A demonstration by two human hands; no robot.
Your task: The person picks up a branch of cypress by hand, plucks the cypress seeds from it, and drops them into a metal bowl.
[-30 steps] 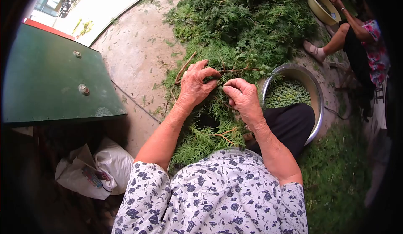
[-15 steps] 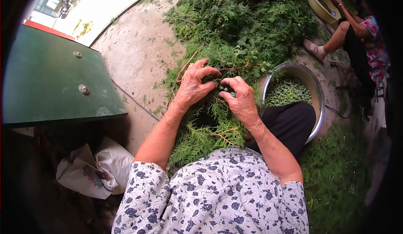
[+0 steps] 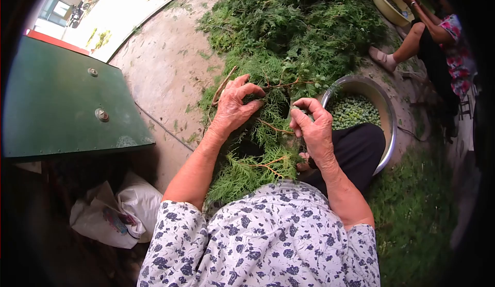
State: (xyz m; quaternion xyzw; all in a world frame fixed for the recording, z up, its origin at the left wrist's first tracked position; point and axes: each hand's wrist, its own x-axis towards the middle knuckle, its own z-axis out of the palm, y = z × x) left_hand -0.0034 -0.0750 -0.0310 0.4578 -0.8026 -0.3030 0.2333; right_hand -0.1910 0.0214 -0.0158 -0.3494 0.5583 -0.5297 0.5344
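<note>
My left hand (image 3: 237, 104) is closed on a leafy evergreen branch (image 3: 273, 101), its thumb and forefinger curled round the foliage. To its right, my right hand (image 3: 314, 124) has moved apart from the branch, its fingers bent inward; a bit of green shows between them, apparently small round cones, mostly hidden by the fingers. Beyond my right hand stands a metal basin (image 3: 394, 127) with many small green cones (image 3: 356, 113) in it. Another cut sprig (image 3: 258, 171) with a tan stem lies over my lap.
A big heap of evergreen cuttings (image 3: 289, 24) lies ahead. A green metal box (image 3: 67, 96) stands left, above a white sack (image 3: 121, 209). At the upper right, a seated person (image 3: 446, 34) has hands at a yellow basin (image 3: 389, 3). More greenery (image 3: 412, 209) covers the ground at right.
My right hand has drawn away from my left hand, moving right and slightly down toward the metal basin. My left hand stays at the branch.
</note>
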